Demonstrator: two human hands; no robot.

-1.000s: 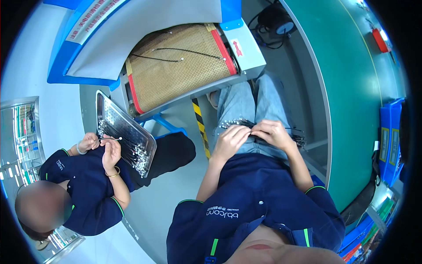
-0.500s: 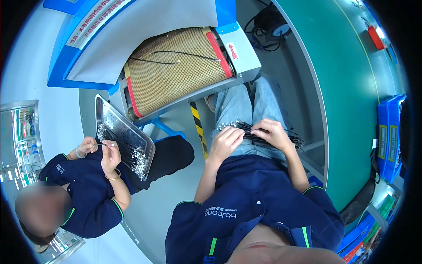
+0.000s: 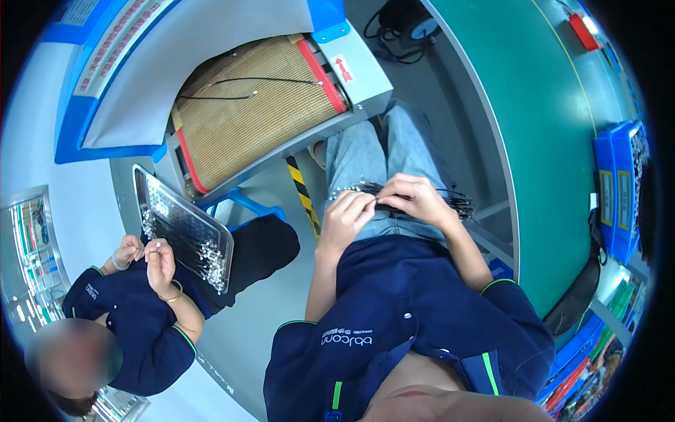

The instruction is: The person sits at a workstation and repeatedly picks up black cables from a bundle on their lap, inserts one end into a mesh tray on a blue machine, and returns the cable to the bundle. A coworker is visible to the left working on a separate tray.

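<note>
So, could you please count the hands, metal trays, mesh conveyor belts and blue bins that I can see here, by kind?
Hands: 4, the person's left hand and right hand, both on the bundle of thin cables, plus a co-worker's two hands
Metal tray: 1
Mesh conveyor belt: 1
Blue bin: 1
Total: 7
</note>
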